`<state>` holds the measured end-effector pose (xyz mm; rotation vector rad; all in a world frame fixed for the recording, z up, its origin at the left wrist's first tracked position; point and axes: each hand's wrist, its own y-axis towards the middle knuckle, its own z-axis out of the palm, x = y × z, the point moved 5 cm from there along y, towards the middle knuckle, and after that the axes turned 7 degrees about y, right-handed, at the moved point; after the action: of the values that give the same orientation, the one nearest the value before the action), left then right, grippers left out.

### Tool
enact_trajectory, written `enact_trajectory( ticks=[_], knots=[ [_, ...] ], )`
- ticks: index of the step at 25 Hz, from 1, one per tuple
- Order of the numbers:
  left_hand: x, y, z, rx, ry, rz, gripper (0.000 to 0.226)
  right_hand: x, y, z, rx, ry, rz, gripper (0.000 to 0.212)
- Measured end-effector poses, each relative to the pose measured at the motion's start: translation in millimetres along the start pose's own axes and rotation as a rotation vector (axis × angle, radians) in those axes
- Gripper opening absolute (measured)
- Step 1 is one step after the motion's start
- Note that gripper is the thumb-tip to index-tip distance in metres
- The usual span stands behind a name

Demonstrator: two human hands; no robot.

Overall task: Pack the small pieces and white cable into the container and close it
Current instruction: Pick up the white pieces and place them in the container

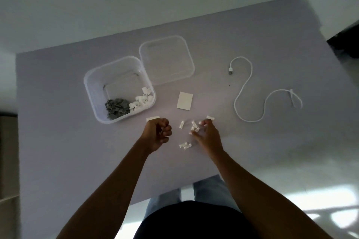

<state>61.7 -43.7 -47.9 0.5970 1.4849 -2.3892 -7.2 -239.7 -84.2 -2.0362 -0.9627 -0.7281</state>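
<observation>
A clear plastic container (91, 85) stands open on the left of the table, with grey pieces (116, 107) and white pieces (142, 99) inside. Its clear lid (167, 60) lies just behind it to the right. Several small white pieces (185, 145) are scattered on the table before me. My right hand (207, 137) rests over them, fingers curled around some. My left hand (157, 134) is clenched in a fist near the container's front corner; what it holds is hidden. The white cable (250, 87) snakes loose at the right.
A white card (185, 101) lies between container and pieces, and a smaller white strip (153, 118) lies by my left fist. The grey table (58, 141) ends close to my body; floor lies to the right and behind.
</observation>
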Motion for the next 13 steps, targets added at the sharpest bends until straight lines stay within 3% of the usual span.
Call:
enact_trajectory(
  ticks=[5, 9, 13],
  knots=[
    [-4, 28, 6, -0.239, 0.42, -0.017, 0.038, 5, -3, 20, 0.024, -0.175, -0.038, 0.047],
    [-15, 41, 10, -0.5, 1.117, 0.195, 0.035, 7, -3, 27, 0.039, -0.299, -0.144, 0.027],
    [-5, 49, 21, -0.504, 1.328, 0.294, 0.036, 0, 2, 21, 0.118, -0.352, -0.125, 0.023]
  ],
)
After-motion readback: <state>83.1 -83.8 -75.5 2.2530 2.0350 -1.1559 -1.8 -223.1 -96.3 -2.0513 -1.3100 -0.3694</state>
